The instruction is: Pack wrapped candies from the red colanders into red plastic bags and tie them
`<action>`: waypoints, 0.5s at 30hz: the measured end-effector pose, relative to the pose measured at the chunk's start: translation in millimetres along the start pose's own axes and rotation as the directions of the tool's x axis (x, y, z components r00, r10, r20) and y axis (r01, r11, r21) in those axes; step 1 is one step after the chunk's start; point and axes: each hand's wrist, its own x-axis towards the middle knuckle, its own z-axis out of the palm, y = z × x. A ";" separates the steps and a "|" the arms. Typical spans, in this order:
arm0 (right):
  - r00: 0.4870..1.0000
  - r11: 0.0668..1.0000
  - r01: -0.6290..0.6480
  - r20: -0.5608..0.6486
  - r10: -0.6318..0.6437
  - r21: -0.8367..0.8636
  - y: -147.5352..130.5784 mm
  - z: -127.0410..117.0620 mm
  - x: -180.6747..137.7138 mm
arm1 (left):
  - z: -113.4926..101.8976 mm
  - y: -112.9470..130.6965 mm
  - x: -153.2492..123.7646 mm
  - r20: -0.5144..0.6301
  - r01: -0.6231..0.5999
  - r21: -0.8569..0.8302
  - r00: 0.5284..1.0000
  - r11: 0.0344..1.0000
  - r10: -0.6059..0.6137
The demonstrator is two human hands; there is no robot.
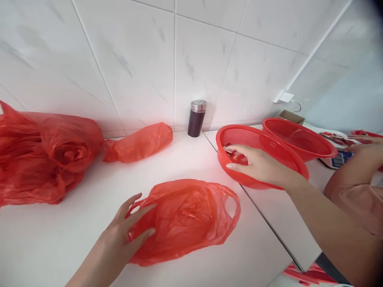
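My left hand (127,227) has its fingers spread at the left handle of a red plastic bag (185,215), which lies with its mouth open on the white table. My right hand (257,164) is over the near left rim of a red perforated basket (260,137). Its thumb and fingers curve around a small red packet (238,158) with gold lettering. The hand hides part of the packet and of whatever lies in the basket.
A large bundle of red bags (44,159) lies at left, beside a filled or puffed red bag (143,143). A dark flask (196,119) stands by the tiled wall. Behind the basket are a second red basket (299,137), a scale (341,159) and another person's arm (353,169).
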 end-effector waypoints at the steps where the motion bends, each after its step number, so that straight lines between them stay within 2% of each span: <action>1: 0.994 0.988 -0.092 0.046 0.098 -0.124 8.8 -0.9 0.5 | 0.6 1.9 -0.2 0.019 0.010 -0.042 1.000 0.999 -0.010; 3: 0.965 0.947 -0.153 0.162 0.205 -0.281 20.2 3.5 0.9 | 2.2 5.3 0.1 0.054 0.013 -0.106 0.999 0.994 -0.008; 5: 0.973 0.947 -0.131 0.147 0.179 -0.292 20.5 11.4 2.5 | 4.3 7.9 1.2 0.068 -0.018 -0.137 0.997 0.990 0.027; 7: 0.993 0.973 -0.089 0.053 0.103 -0.213 11.8 18.1 8.3 | 6.4 9.2 2.9 0.077 -0.053 -0.160 0.995 0.986 0.066; 8: 0.997 0.987 -0.059 0.044 0.066 -0.146 6.2 20.2 13.6 | 7.0 9.1 3.8 0.087 -0.064 -0.174 0.993 0.983 0.080; 10: 0.992 0.999 0.020 0.122 -0.026 0.050 -2.0 21.4 29.9 | 6.9 7.6 5.6 0.132 -0.079 -0.194 0.986 0.978 0.105; 12: 0.978 0.972 0.049 0.186 -0.093 0.231 -0.9 19.7 52.2 | 5.1 5.0 7.1 0.192 -0.090 -0.197 0.973 0.976 0.129; 13: 0.978 0.962 0.041 0.188 -0.095 0.269 3.9 18.3 64.4 | 3.9 3.9 7.6 0.218 -0.099 -0.197 0.965 0.975 0.143; 15: 0.981 0.979 0.007 0.189 -0.047 0.205 20.2 16.1 88.0 | 1.5 2.7 7.8 0.240 -0.120 -0.213 0.956 0.970 0.171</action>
